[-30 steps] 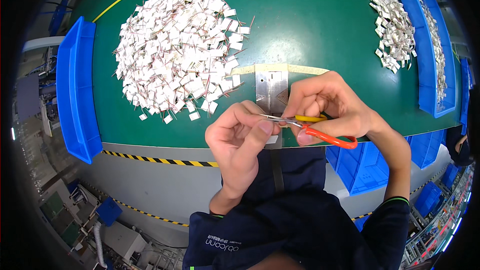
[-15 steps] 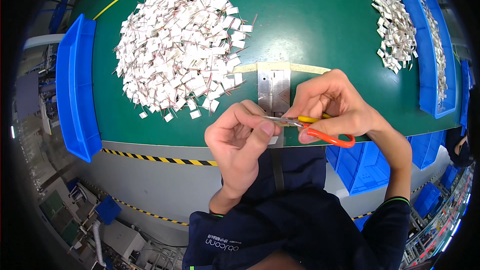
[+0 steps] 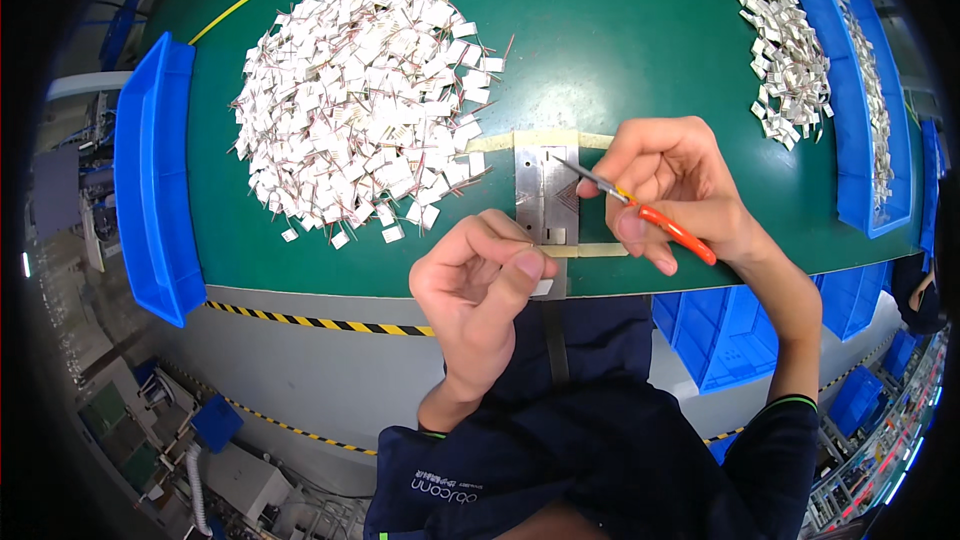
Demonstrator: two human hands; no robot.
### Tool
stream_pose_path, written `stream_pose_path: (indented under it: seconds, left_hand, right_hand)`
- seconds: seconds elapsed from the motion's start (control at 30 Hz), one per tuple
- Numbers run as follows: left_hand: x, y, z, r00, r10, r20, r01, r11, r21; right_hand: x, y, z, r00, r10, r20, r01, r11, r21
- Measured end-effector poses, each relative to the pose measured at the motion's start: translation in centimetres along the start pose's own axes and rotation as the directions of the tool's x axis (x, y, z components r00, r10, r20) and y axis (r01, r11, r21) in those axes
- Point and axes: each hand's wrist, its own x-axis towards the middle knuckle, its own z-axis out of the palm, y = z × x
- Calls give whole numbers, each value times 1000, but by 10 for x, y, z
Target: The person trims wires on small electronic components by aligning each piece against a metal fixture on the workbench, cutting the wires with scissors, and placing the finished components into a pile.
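Observation:
My left hand is closed in a pinch at the table's near edge. A small white wired piece pokes out below its thumb, the rest hidden by the fingers. My right hand grips scissors with orange and yellow handles, their thin metal blades angled up and left above a metal fixture plate. The blades are apart from the left hand. Left of the plate lies a big heap of white pieces with thin dark and reddish wires.
The green table carries a smaller heap of similar pieces at the far right. Beside it stands a blue tray with more pieces inside. Another blue tray is at the left edge. Tape strips cross the fixture.
My right hand has moved the scissors up and away from my left fingertips, and their blades now point toward the far side. My left hand keeps its pinch in nearly the same place.

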Motion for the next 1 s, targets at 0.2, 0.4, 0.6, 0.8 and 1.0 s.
stream_pose_path:
  seconds: [0.2, 0.4, 0.6, 0.8, 1.0]
  left_hand:
    - [13, 14, 5, 899, 432, -77, -402, 881, 248]
    - [42, 42, -6, 702, 643, 306, -327, -91, 941]
    - [37, 19, -15, 850, 413, 327, -423, 164, 891]
    - [31, 2, -30, 788, 460, 409, -514, 127, 848]
    - [33, 4, -28, 788, 485, 380, -504, 152, 850]
  right_hand:
    - [3, -4, 1, 975, 26, -222, -8, 996, 85]
    - [6, -6, -3, 930, -53, -364, 84, 994, 70]
    - [10, -7, 4, 940, -62, -335, 20, 992, -126]
    - [13, -8, -6, 924, -103, -367, 25, 977, -212]
    - [19, -23, -41, 652, -514, -558, 75, 775, -627]
